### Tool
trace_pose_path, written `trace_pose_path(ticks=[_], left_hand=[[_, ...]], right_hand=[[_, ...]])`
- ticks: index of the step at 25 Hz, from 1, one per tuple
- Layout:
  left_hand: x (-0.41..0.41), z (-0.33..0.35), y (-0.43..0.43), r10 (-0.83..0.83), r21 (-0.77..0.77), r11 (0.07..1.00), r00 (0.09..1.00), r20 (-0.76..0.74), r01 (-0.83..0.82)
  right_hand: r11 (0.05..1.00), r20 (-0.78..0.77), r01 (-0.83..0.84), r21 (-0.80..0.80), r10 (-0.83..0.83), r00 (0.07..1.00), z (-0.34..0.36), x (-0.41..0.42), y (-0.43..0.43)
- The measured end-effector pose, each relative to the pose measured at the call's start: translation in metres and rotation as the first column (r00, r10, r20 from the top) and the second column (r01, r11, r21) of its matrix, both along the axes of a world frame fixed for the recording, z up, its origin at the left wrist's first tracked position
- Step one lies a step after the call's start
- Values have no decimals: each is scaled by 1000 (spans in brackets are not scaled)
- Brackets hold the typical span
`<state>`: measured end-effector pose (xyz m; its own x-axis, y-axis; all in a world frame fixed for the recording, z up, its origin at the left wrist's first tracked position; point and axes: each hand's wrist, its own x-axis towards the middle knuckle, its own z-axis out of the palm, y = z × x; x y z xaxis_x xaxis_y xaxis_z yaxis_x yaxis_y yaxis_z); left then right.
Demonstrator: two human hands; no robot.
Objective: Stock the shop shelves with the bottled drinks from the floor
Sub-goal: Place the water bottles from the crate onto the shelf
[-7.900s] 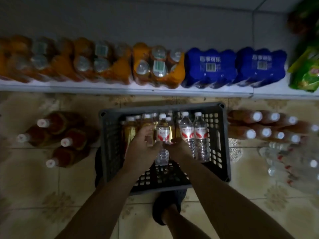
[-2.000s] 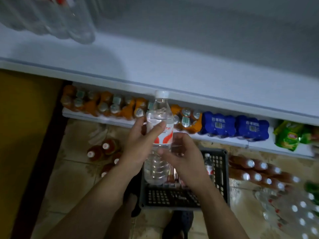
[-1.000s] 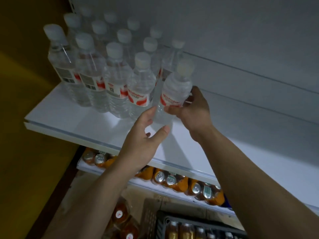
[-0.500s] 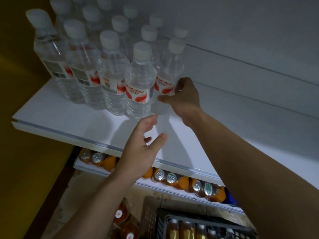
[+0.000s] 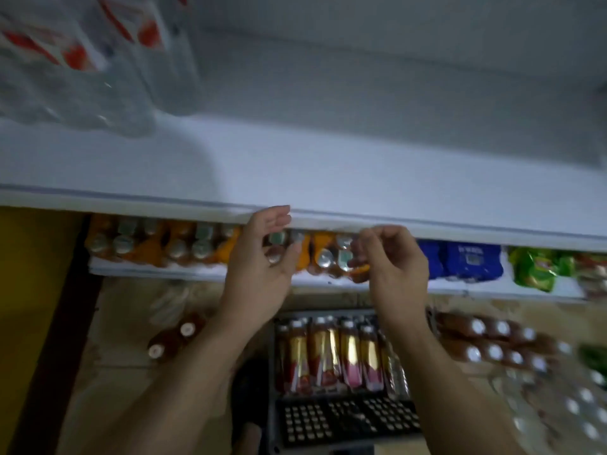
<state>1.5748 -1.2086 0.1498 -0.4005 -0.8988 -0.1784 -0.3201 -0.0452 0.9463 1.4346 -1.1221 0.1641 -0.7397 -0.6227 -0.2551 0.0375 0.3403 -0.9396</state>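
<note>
Shelf: white upper shelf (image 5: 328,165) spans mid-frame, with blurred water bottles (image 5: 82,60) on it at upper left.
Floor: tiled floor (image 5: 115,323); grey crate (image 5: 348,418) of bottled drinks (image 5: 328,356) at lower centre.
Left hand (image 5: 262,267): fingers straight, empty, above the crate.
Right hand (image 5: 391,267): loosely curled, empty, alongside.

the room was dim, with weak, cool light falling on a white upper shelf (image 5: 361,165) whose board ran across the whole view, its front edge finished with a pale strip. behind it rose a plain grey-white back panel (image 5: 394,60). underneath, a white lower shelf (image 5: 147,272) sat close above the floor (image 5: 108,372), which was laid with beige tiles carrying a worn ornamental pattern. at the far left stood a flat yellow surface (image 5: 33,274), bordered by a dark brown strip (image 5: 65,323) that slanted down along the tiles.
</note>
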Motion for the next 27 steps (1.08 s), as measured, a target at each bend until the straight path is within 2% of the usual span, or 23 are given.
trace_pose_path(ticks=[2,4,7,10,14,17,21,23,27], left_hand=[[-30,-16,43,-79,42,996,997,13,78],[-59,-38,89,-149,138,980,988,44,142],[-87,-79,150,-228,270,945,965,127,187],[-104,-126,199,-274,375,910,936,220,178],[-121,-183,243,-322,512,848,898,299,134],[-132,-223,257,-324,553,828,884,336,94],[-148,-280,271,-371,608,790,851,370,80],[-152,-307,275,-384,629,775,835,393,61],[-151,-334,282,-332,682,731,853,404,-38]], right_hand=[[989,38,40,140,-45,998,-36,-21,61],[950,78,9,311,-34,996,-76,-40,117],[825,92,-89,559,45,995,-137,-69,184],[714,222,-207,669,73,972,-195,-88,230],[610,304,-334,719,156,940,-273,-101,271],[549,264,-345,762,223,938,-322,-106,276],[463,275,-349,815,221,936,-380,-113,270],[395,237,-338,854,281,930,-397,-110,267],[444,113,-180,878,173,978,-421,-106,276]])
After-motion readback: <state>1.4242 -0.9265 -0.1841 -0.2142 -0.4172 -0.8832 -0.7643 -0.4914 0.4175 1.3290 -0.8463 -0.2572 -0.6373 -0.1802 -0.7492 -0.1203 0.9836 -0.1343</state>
